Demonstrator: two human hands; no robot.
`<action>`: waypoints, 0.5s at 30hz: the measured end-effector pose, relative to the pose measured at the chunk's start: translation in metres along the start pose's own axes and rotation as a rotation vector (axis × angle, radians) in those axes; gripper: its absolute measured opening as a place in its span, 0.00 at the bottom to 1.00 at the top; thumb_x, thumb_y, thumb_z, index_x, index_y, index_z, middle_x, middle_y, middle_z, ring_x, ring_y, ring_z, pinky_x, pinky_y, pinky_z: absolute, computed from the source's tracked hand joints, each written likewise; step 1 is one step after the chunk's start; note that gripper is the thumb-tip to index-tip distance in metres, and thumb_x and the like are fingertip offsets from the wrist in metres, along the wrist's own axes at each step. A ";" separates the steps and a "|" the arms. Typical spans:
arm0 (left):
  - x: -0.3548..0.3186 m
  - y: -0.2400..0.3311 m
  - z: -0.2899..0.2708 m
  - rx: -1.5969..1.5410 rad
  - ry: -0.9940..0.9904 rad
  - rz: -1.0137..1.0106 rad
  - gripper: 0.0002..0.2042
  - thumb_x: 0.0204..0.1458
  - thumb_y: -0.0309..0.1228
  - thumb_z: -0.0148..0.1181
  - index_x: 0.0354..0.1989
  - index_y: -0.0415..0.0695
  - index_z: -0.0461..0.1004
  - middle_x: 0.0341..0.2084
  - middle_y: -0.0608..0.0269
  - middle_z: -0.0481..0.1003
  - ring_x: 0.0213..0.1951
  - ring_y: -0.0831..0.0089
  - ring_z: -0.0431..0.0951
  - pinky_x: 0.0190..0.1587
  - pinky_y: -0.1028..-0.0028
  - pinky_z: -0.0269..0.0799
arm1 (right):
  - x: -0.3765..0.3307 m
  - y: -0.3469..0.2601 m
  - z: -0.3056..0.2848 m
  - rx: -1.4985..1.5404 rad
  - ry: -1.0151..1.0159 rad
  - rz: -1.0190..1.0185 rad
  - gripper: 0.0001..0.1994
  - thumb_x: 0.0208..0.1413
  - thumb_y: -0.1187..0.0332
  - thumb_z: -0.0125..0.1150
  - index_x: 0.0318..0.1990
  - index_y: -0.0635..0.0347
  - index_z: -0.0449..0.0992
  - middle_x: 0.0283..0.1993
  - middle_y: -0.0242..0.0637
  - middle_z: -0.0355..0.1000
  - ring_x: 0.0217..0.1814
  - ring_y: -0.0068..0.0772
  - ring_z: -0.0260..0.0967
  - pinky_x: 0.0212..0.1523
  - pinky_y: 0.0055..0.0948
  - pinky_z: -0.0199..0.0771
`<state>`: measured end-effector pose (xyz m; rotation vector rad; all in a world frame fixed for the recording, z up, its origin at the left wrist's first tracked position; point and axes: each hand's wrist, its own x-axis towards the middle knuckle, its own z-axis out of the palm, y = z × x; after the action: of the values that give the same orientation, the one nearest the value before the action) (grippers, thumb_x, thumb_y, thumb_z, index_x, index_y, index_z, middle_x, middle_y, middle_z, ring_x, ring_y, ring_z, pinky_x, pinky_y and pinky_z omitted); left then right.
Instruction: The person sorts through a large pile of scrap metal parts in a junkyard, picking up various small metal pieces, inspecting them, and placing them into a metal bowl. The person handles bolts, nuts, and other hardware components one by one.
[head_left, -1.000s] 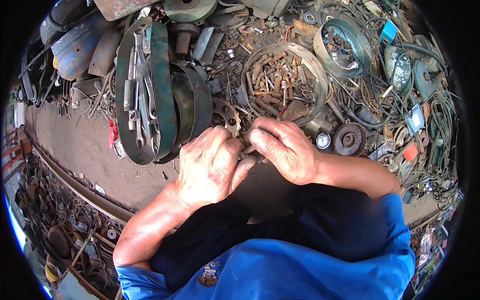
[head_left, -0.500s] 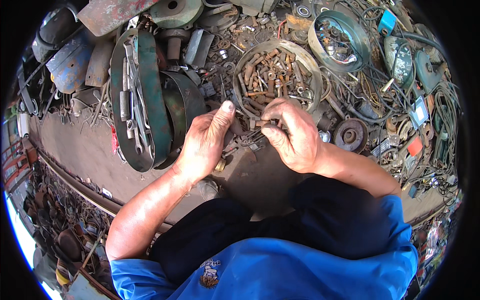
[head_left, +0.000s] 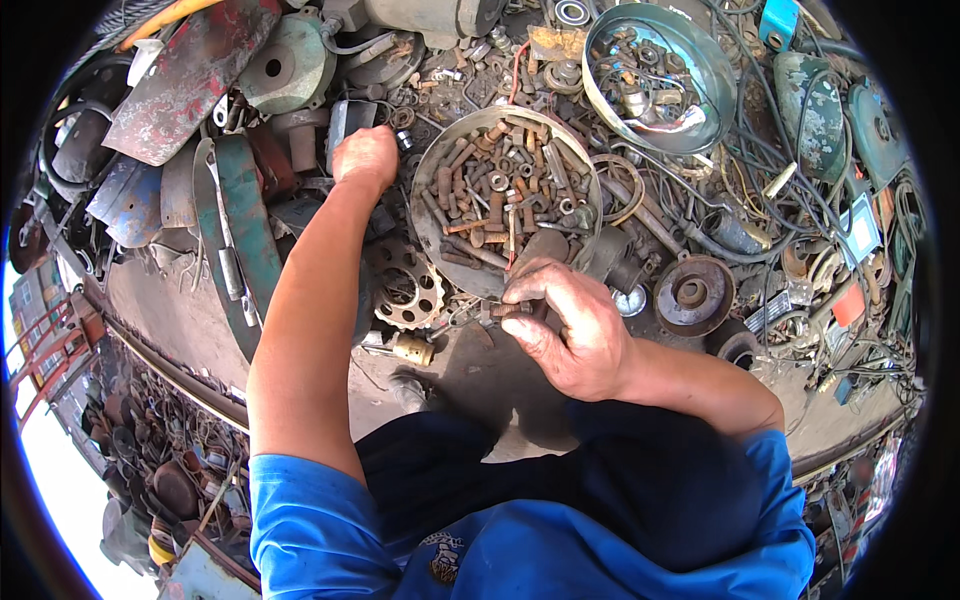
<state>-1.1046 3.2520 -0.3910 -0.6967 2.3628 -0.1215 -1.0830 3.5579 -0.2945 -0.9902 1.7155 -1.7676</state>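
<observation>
My right hand pinches a rusty bolt between thumb and forefinger, just off the near rim of a round metal pan. Rusty bolts and nuts fill that pan. Stretched far forward, my left hand is closed like a fist, beside the pan's left side and against a grey bent metal piece. Its fingertips are turned away, so what they hold, if anything, is hidden. Under my left forearm stands a green oval metal band with a long wrench in it.
A second round pan with small parts sits at the far right. Tangled cables lie beyond it. A perforated metal disc, a brass fitting and a rusty flanged wheel are near the pan. Scrap covers the far ground.
My left hand has moved forward and away from the right hand, past the pan's left side. The right hand still holds the bolt. The view has shifted slightly.
</observation>
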 end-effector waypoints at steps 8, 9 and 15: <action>0.000 -0.002 0.025 -0.026 0.123 -0.071 0.14 0.56 0.29 0.49 0.39 0.45 0.84 0.40 0.50 0.82 0.45 0.56 0.83 0.49 0.60 0.78 | 0.006 0.008 0.004 0.056 -0.098 0.062 0.11 0.53 0.74 0.66 0.41 0.64 0.71 0.36 0.47 0.72 0.35 0.51 0.72 0.36 0.42 0.72; 0.000 -0.001 0.026 -0.037 0.122 -0.094 0.14 0.56 0.29 0.49 0.39 0.45 0.84 0.40 0.51 0.82 0.45 0.56 0.83 0.49 0.60 0.79 | 0.006 0.008 0.004 0.069 -0.120 0.081 0.11 0.53 0.74 0.66 0.41 0.64 0.71 0.36 0.46 0.72 0.35 0.51 0.73 0.36 0.42 0.72; 0.006 0.003 0.024 -0.037 0.114 -0.124 0.14 0.56 0.28 0.49 0.39 0.43 0.84 0.40 0.50 0.82 0.45 0.56 0.84 0.48 0.61 0.79 | 0.002 0.007 0.003 0.039 -0.149 0.092 0.12 0.55 0.71 0.67 0.40 0.65 0.71 0.37 0.46 0.74 0.39 0.50 0.74 0.40 0.40 0.74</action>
<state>-1.0952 3.2537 -0.4141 -0.8758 2.4341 -0.1762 -1.0831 3.5534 -0.3013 -0.9838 1.6026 -1.6214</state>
